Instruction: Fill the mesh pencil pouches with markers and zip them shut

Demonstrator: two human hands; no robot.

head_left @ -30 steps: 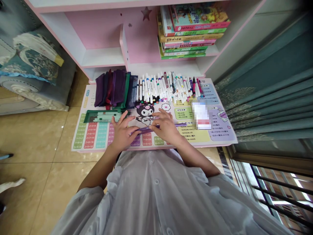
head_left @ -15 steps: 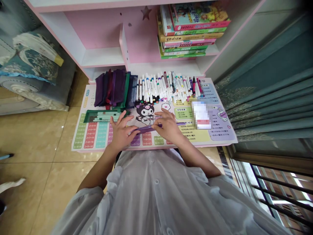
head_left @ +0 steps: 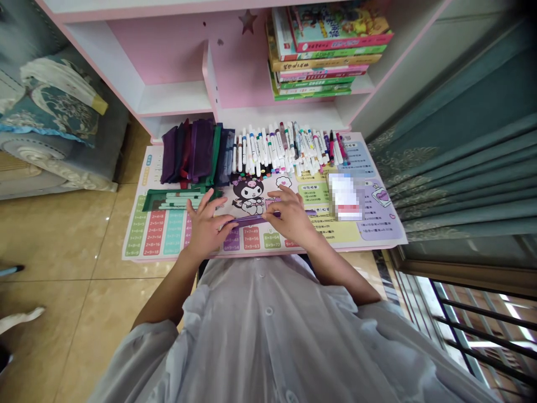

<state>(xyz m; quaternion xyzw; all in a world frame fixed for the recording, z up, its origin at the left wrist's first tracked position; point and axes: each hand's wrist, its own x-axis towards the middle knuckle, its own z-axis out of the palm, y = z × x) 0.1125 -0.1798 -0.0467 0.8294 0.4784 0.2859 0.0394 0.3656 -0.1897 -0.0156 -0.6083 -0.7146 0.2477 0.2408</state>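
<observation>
A slim purple pencil pouch [head_left: 247, 220] lies between my hands, seen almost edge-on near the front of the desk. The thumb and index finger of my left hand [head_left: 208, 224] pinch its left end, with the other fingers spread. Along its top edge, right of the middle, my right hand [head_left: 287, 217] pinches with thumb and fingertips and covers part of it. Its right end shows beyond my right hand. Just left of my left hand lies a green mesh pouch [head_left: 151, 200] with several pale green pens [head_left: 181, 198] in it.
Behind my hands are a stack of dark pouches [head_left: 201, 148] and a wide row of white markers [head_left: 268, 148]. A blurred white object [head_left: 347, 197] lies at the right on the printed desk mat [head_left: 289, 232]. Books [head_left: 327, 61] are piled on the shelf above.
My right hand has shifted very slightly along the purple pouch. Both hands keep their pinch; little else differs apart from a small camera shift.
</observation>
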